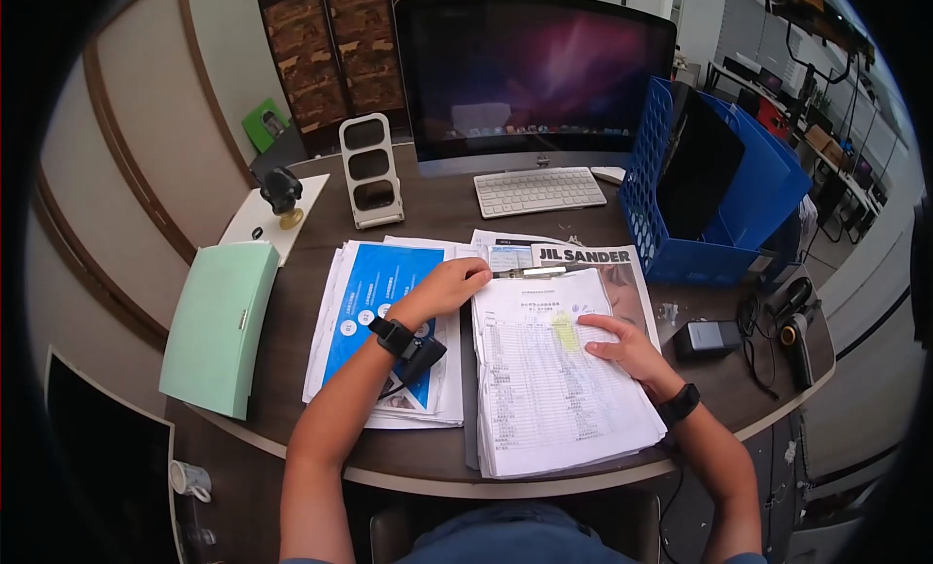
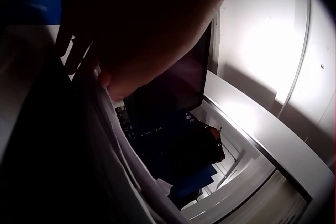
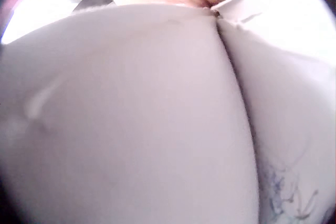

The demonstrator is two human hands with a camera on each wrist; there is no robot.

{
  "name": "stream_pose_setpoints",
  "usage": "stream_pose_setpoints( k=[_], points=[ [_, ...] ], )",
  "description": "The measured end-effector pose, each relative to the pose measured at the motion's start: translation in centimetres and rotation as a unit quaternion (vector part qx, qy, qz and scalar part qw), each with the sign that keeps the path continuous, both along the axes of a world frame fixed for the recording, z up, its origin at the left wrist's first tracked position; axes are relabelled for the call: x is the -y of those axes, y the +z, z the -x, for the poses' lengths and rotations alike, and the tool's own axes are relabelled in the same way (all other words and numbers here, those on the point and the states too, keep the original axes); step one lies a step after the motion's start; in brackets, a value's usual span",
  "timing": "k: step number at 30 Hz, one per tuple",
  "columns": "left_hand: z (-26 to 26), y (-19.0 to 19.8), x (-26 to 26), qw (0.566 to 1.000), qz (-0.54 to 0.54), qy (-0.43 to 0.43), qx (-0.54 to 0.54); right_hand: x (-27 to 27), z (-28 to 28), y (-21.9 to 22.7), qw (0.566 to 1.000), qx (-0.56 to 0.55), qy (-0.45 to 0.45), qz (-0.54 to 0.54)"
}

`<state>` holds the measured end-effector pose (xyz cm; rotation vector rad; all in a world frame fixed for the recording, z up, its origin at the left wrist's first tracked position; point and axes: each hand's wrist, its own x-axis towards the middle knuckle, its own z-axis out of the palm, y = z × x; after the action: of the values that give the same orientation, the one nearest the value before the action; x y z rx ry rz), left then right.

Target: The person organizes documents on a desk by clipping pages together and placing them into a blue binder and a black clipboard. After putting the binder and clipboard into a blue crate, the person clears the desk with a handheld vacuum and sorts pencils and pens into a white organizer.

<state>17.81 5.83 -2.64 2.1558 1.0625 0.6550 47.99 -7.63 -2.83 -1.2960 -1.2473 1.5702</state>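
A thick pile of printed sheets point(image 1: 544, 389) with a yellow highlighted patch lies on a clipboard, whose metal clip point(image 1: 540, 272) crosses the pile's top. My left hand point(image 1: 455, 284) holds the clipboard at the clip's left end, fingers curled; the left wrist view shows the thumb beside the edge of the pile. Over the pile's right part, my right hand point(image 1: 630, 352) grips the sheets, with two digits showing on top. In the right wrist view the sheets point(image 3: 136, 108) bend toward that hand, with a dark gap between them and pen scribbles low at the right.
Blue-printed papers point(image 1: 364, 277) lie left of the pile, a magazine point(image 1: 627, 273) behind it. Beyond are a keyboard point(image 1: 539, 191), monitor point(image 1: 544, 78) and white stand point(image 1: 372, 175). A blue file holder point(image 1: 680, 258), dark box point(image 1: 708, 341) and scanner point(image 1: 797, 345) stand right, a green file box point(image 1: 216, 326) left.
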Motion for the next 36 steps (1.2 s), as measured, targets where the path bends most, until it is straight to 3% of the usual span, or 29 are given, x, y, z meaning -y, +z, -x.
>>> stream_pose_setpoints(
  k=[8,17,24,25,30,33,36],
  points=[
    [0.3,0.2,0.2,0.999,0.021,-0.008,-0.033,-2.2,-0.3,-0.4,0.999,-0.019,0.027,0.013],
    [0.3,0.3,0.4,0.995,-0.027,-0.003,-0.093,-2.6,-0.3,-0.7,0.999,-0.029,0.033,0.02],
    [-0.3,2.1,-2.0,0.991,0.045,-0.041,-0.116,-2.9,-0.5,-1.9,0.999,-0.021,0.039,-0.004],
    [-0.7,3.1,-2.3,0.988,0.059,-0.038,-0.139,-3.0,-0.6,-2.0,0.999,-0.023,0.036,-0.003],
    [-6.3,4.0,-4.3,0.985,-0.07,-0.082,-0.133,-2.9,-0.4,-1.7,0.999,-0.009,0.039,-0.005],
    [-10.3,4.2,-4.4,0.985,0.007,-0.11,-0.134,-2.6,-0.1,-1.8,0.999,-0.013,0.019,-0.026],
    [-13.0,2.0,-5.4,0.986,-0.031,-0.127,-0.107,-2.4,0.1,-1.2,1.0,-0.015,0.009,-0.015]
  ],
)
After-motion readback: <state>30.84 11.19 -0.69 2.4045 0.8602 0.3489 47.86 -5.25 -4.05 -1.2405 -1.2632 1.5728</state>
